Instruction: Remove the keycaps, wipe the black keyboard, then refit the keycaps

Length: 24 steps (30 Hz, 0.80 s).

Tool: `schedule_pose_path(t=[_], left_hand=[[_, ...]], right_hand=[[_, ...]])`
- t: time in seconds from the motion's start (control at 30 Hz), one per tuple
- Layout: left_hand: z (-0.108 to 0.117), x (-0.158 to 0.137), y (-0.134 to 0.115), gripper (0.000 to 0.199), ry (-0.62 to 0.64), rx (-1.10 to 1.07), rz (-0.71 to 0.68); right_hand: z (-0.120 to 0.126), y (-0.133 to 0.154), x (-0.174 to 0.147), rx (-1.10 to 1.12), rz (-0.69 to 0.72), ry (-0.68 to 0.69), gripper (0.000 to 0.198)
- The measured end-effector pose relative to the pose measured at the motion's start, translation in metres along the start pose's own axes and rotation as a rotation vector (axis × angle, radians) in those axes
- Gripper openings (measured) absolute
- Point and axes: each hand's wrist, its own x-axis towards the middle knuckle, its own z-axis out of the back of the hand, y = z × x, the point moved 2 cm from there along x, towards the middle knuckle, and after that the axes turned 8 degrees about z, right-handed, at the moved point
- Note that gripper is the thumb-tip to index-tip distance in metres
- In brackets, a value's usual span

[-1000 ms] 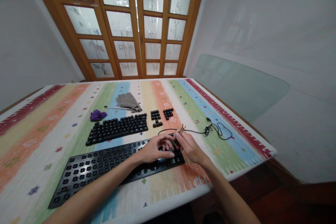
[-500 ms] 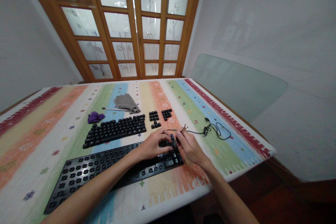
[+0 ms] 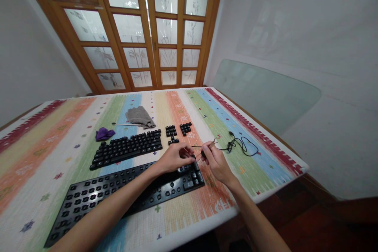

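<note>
Black plastic keyboard [image 3: 100,191], mostly capless, lies partly hidden under my left arm [image 3: 118,204]. My right hand [image 3: 217,161] grips a thin wire tool [image 3: 212,144]; my left hand [image 3: 175,157] curls at its far right corner, contents unclear. Apparently I'm working there, needing steady aim. Beyond: loose keycaps [image 3: 126,147], purple cloth [image 3: 104,134], grey cloth [image 3: 139,117]; cable [image 3: 242,147] rightward.
</note>
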Motion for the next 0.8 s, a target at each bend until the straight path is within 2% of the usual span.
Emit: schedule_pose_path(t=[0.17, 0.37, 0.57, 0.8], left_hand=[[0.004, 0.017, -0.003, 0.02, -0.046, 0.105, -0.033], [0.011, 0.049, 0.007, 0.02, -0.134, 0.391, -0.059], [0.011, 0.078, 0.032, 0.024, -0.095, 0.594, -0.082], [0.008, 0.085, 0.039, 0.018, -0.056, 0.68, -0.128]], right_hand=[[0.003, -0.005, -0.002, -0.013, 0.001, -0.03, 0.033], [0.003, -0.005, -0.003, -0.02, 0.015, -0.029, 0.033], [0.005, -0.006, -0.007, -0.033, 0.01, -0.023, 0.03], [0.009, -0.003, -0.011, -0.036, -0.003, -0.03, 0.03]])
